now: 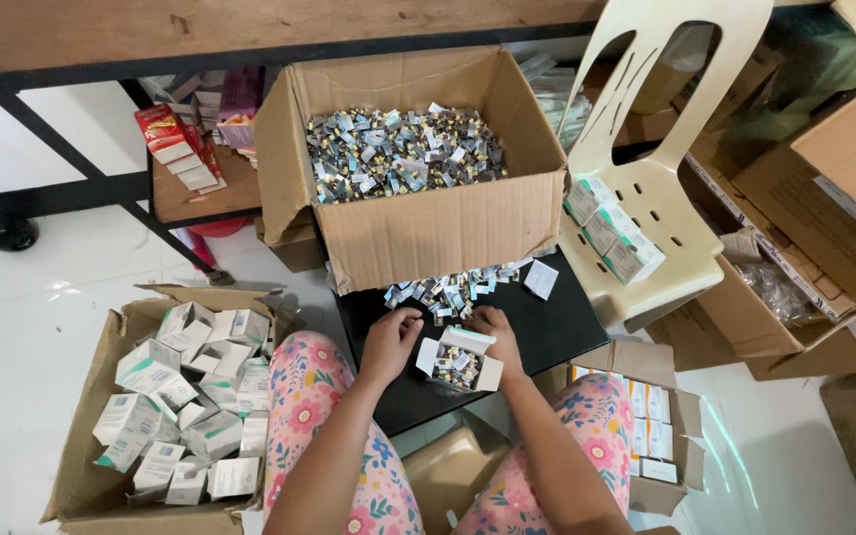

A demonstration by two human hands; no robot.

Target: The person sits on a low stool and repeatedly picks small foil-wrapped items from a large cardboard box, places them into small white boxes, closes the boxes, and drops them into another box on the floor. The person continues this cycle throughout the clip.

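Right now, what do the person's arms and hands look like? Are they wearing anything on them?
Both arms are bare, with no sleeves showing. The left hand and the right hand have no gloves, and no rings, watch or bracelet can be seen. The only clothing in view is pink trousers with a flower print on the legs below.

1. I saw a small white carton lying open on the black desk, flaps spread, packed with tiny silver-and-gold sachets.
2. A loose heap of the same sachets lay just beyond it, against the big cardboard box.
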